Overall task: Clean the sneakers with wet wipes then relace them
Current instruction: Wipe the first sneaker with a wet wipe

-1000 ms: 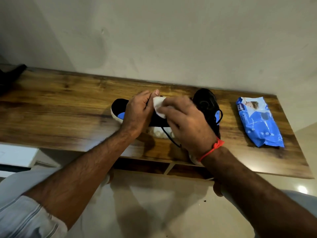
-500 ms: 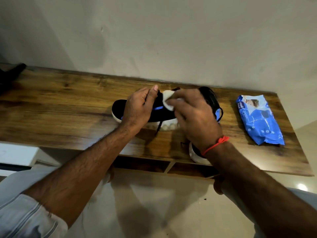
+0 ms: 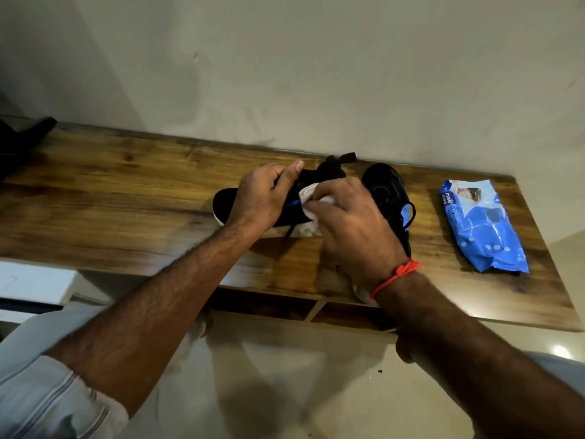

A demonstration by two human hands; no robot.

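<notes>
The black sneaker (image 3: 228, 202) lies sideways on the wooden desk (image 3: 110, 198). Your left hand (image 3: 259, 198) curls over it, holding it. Your right hand (image 3: 351, 223) pinches a white wipe (image 3: 308, 193) against its side. The second sneaker (image 3: 387, 188) sits just beside it, the blue wipes pack (image 3: 481, 226) farther right, by the wall (image 3: 316, 74).

One head-worn wide-angle view, looking forward and steeply down from close above the tabletop (image 3: 126, 198), which slants across mid-frame. The wall (image 3: 316, 74) fills the top, the floor (image 3: 285, 391) the bottom, and both forearms reach in from the lower corners.
</notes>
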